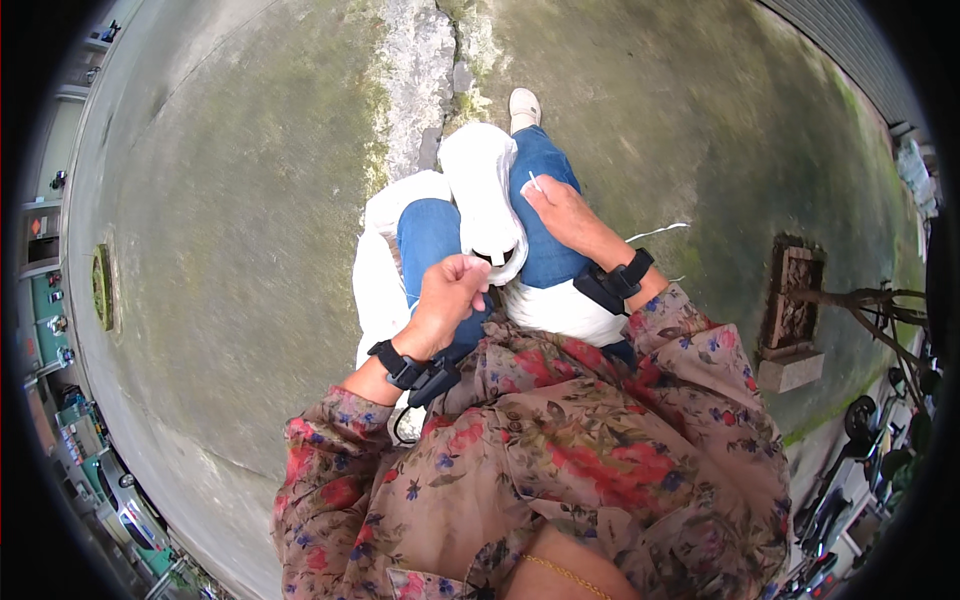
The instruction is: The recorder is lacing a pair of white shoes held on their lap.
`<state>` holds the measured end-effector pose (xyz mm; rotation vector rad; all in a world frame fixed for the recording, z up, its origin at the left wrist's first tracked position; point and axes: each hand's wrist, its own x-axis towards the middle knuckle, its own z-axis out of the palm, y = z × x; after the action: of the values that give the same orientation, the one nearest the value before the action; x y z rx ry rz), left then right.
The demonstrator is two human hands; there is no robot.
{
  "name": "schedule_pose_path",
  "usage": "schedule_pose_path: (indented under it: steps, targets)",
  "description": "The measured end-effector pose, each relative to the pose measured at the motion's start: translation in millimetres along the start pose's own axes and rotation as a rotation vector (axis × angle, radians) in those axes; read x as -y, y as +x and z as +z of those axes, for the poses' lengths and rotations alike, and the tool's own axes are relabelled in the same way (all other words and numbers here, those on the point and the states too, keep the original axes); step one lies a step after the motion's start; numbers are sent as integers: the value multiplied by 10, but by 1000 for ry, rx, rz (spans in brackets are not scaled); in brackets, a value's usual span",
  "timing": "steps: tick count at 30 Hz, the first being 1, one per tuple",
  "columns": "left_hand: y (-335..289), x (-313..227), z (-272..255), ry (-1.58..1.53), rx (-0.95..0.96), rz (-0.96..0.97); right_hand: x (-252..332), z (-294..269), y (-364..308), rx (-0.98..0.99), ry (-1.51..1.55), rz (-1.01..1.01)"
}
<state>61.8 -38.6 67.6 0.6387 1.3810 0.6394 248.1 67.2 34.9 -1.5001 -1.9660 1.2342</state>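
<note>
Between my knees stands a long white object, its surface wrinkled like cloth or plastic, with a round rim and a dark opening at its near end. My left hand is closed in a pinch right at that opening; what its fingertips hold, if anything, is hidden. Over my right knee, my right hand pinches a thin white strip whose short end sticks up past the thumb. A white strand trails out beyond my right wrist; whether it joins the strip I cannot tell.
White material lies along my left leg, and more white material bulges under my right thigh. Stained concrete ground surrounds me, with a pale cracked band ahead. To the right are a brick-edged planter and parked motorbikes.
</note>
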Motion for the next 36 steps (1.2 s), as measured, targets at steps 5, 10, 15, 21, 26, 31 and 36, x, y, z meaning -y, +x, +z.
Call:
schedule_pose_path:
  steps: [5,10,15,21,26,31,36]
  targets:
    - [427,-305,-304,536,-409,614,57,44,186,-2,19,-154]
    - [765,-353,-194,807,-420,720,54,67,299,-90,-77,-293]
    - [869,-420,-52,826,-477,633,64,58,268,-100,29,-215]
    - [962,-483,-38,855,-497,661,110,14,276,-136,-37,-179]
    - [1049,-504,-55,891,-504,657,110,83,283,-204,-163,-230]
    - [1057,-502,-23,869,-523,616,129,70,268,-178,-258,-244]
    - [1037,-480,-34,851,-534,611,152,79,310,-176,-255,-271]
